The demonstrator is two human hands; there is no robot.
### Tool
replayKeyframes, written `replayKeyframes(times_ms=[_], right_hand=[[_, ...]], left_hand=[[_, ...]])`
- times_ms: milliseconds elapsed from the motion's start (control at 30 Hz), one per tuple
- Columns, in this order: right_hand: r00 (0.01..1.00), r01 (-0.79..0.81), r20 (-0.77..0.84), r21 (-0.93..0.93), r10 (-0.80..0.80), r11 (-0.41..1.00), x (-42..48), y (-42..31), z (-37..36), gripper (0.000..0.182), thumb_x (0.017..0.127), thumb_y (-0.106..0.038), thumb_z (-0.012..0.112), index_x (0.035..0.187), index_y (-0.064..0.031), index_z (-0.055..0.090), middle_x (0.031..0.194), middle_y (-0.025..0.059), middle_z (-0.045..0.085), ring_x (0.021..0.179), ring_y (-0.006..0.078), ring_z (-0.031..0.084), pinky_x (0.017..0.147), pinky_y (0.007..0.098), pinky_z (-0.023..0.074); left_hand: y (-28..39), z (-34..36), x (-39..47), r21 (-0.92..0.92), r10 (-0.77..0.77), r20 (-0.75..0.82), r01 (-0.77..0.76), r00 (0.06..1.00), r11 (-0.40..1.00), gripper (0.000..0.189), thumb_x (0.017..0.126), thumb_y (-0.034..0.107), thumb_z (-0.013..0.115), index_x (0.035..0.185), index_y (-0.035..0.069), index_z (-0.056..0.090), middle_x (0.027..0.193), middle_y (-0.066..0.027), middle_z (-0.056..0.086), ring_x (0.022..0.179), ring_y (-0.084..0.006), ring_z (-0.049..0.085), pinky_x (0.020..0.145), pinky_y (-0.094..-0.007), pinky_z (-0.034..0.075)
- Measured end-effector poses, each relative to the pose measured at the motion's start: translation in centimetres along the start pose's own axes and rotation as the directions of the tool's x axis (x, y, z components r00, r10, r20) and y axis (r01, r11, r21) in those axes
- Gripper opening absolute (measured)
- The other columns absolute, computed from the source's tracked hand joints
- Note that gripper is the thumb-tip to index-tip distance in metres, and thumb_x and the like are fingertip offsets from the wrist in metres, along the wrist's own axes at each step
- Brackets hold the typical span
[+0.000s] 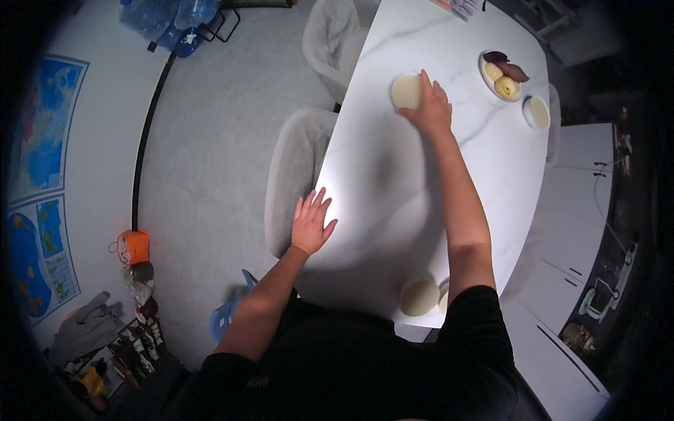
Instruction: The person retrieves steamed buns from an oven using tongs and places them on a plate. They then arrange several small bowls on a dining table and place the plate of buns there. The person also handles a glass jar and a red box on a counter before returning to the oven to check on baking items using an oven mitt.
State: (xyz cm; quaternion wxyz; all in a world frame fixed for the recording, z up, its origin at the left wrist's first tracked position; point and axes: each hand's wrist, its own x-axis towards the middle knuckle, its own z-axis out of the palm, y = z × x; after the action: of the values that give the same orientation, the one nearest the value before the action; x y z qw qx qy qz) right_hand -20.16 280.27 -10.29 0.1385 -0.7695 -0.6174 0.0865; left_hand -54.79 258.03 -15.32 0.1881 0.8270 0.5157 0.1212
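Observation:
On the white marbled table (379, 210), my right hand (433, 108) reaches forward with its thumb and fingers around the right side of a bowl of pale liquid (406, 91). My left hand (311, 223) is at the table's left edge, fingers spread and nothing in it. An oval plate (485, 79) to the right of my right hand holds two round pale-yellow food pieces (506, 87) and dark purple pieces (511, 69). Beside that plate is a white bowl (538, 112) with pale contents. Near my body sits another bowl (419, 298), next to one partly hidden by my right arm.
Two grey padded chairs (295, 173) stand along the table's left side. A printed booklet (457, 7) lies at the far edge. Blue chair-like plastic (221, 318) is near my left elbow. White cabinets (574, 210) are at right, large water bottles (158, 21) at the far left.

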Motion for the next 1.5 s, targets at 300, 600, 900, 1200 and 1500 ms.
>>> replayKeyframes(times_ms=[300,600,900,1200,1500], right_hand=[[0.999,-0.044,0.027,0.085,0.042,0.995,8.1,1.9,0.5,0.118,0.058,-0.050,0.089,0.154,-0.0257,0.025,0.149,0.0236,0.038,0.139,0.0387,0.036,0.103,0.0629,0.0364],[0.996,-0.019,-0.083,0.126,0.030,0.992,14.7,3.9,1.8,0.121,0.053,-0.054,0.089,0.152,-0.0225,0.028,0.142,0.0230,0.045,0.132,0.0394,0.043,0.100,0.0565,0.0427],[0.986,-0.021,-0.159,0.159,0.047,0.987,18.0,5.2,2.2,0.118,0.057,-0.058,0.086,0.151,-0.0155,0.029,0.140,0.0234,0.045,0.130,0.0407,0.044,0.103,0.0489,0.0430],[0.937,0.107,-0.348,0.365,0.029,0.925,2.7,3.1,-2.4,0.090,0.080,-0.038,0.078,0.150,-0.0084,0.031,0.150,0.0263,0.034,0.142,0.0401,0.030,0.113,0.0452,0.0301],[0.979,-0.198,-0.010,0.222,0.205,0.955,-27.6,6.0,-11.9,0.078,0.079,-0.017,0.078,0.146,-0.0110,0.040,0.149,0.0207,0.041,0.141,0.0363,0.034,0.114,0.0433,0.0326]], left_hand=[[-0.1,-0.2,0.2,-0.069,-0.016,0.035,0.018,0.999,0.997,0.053,0.083,0.029,0.071,0.129,0.008,0.055,0.151,-0.0134,0.039,0.137,-0.0375,0.037,0.113,-0.0548,0.026],[-0.3,-0.2,0.5,-0.054,-0.041,0.067,0.044,0.997,0.998,0.050,0.083,0.030,0.070,0.126,0.007,0.057,0.150,-0.0121,0.040,0.137,-0.0354,0.037,0.113,-0.0536,0.028],[0.1,-0.9,0.7,-0.083,-0.032,0.096,0.040,0.995,0.996,0.053,0.081,0.025,0.072,0.127,0.005,0.055,0.150,-0.0158,0.039,0.137,-0.0398,0.036,0.112,-0.0563,0.028],[0.1,-0.3,0.2,-0.038,-0.006,0.024,0.007,1.000,0.999,0.050,0.084,0.026,0.069,0.128,0.006,0.054,0.150,-0.0143,0.039,0.137,-0.0381,0.036,0.112,-0.0547,0.029],[-0.6,1.1,-0.3,-0.007,0.100,-0.107,-0.101,0.989,0.995,0.046,0.086,0.027,0.067,0.125,0.006,0.057,0.149,-0.0136,0.041,0.137,-0.0377,0.037,0.108,-0.0546,0.032]])
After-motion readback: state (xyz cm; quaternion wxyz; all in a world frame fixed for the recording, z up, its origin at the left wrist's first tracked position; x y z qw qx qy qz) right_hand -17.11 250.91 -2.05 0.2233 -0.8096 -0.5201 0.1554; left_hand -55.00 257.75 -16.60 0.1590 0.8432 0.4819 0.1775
